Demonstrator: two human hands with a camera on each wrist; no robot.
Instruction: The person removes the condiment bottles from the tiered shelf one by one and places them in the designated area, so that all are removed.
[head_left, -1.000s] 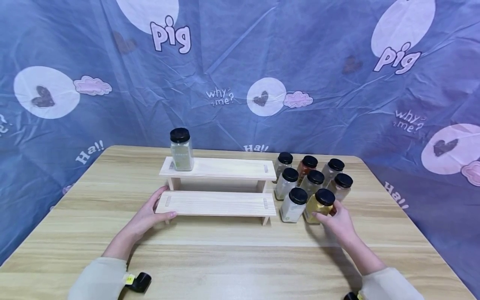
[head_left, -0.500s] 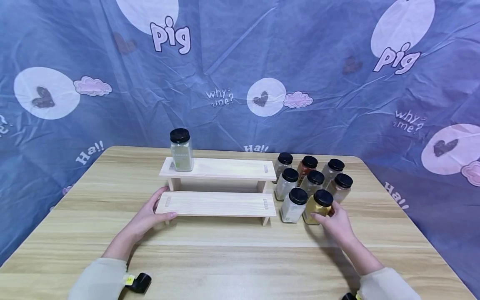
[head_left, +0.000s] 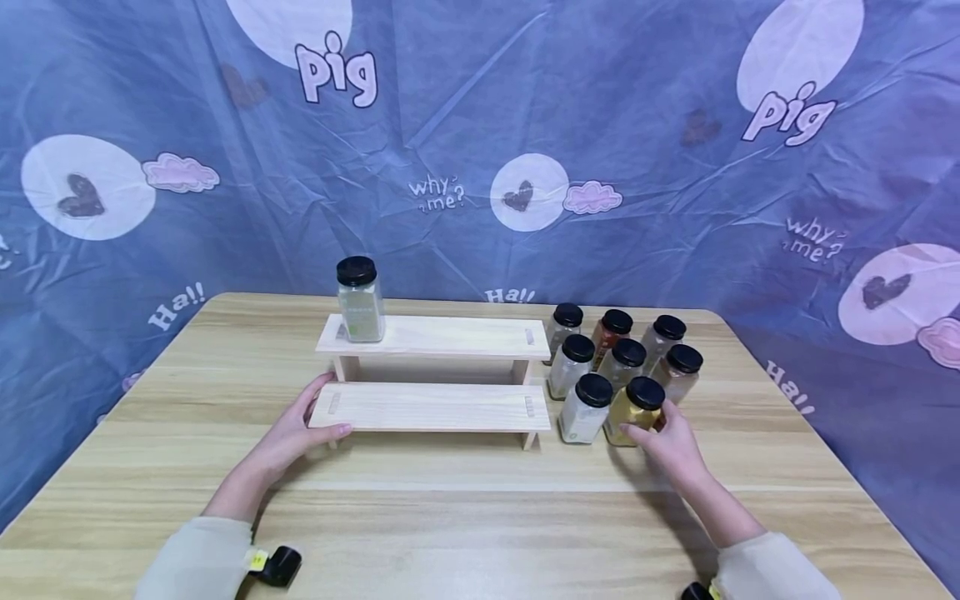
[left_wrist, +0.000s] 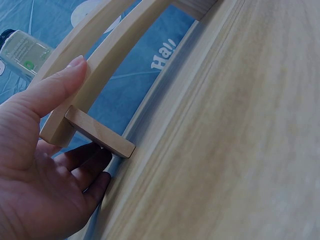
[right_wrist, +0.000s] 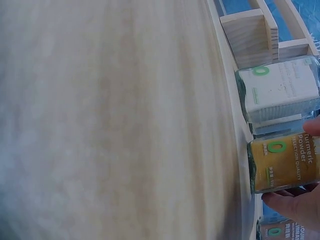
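A two-tier wooden spice rack (head_left: 431,407) stands mid-table. My left hand (head_left: 298,429) grips the left end of its lower shelf; in the left wrist view the thumb lies along the shelf board (left_wrist: 97,82) and the fingers curl by the leg (left_wrist: 100,132). My right hand (head_left: 672,442) holds a jar of turmeric powder (head_left: 628,421) with a black lid, thumb and fingers on opposite sides. The jar's label (right_wrist: 287,160) reads turmeric powder in the right wrist view. Left of it stands a jar of white powder (head_left: 582,419).
One pale-green jar (head_left: 362,312) stands at the left end of the upper shelf. Several more black-lidded spice jars (head_left: 572,377) crowd together right of the rack, behind the turmeric. A blue printed cloth (head_left: 450,250) hangs behind the table (head_left: 450,533).
My right hand and the turmeric jar have shifted very slightly left and toward me. The left hand stays at the rack, and the whole view has shifted slightly.
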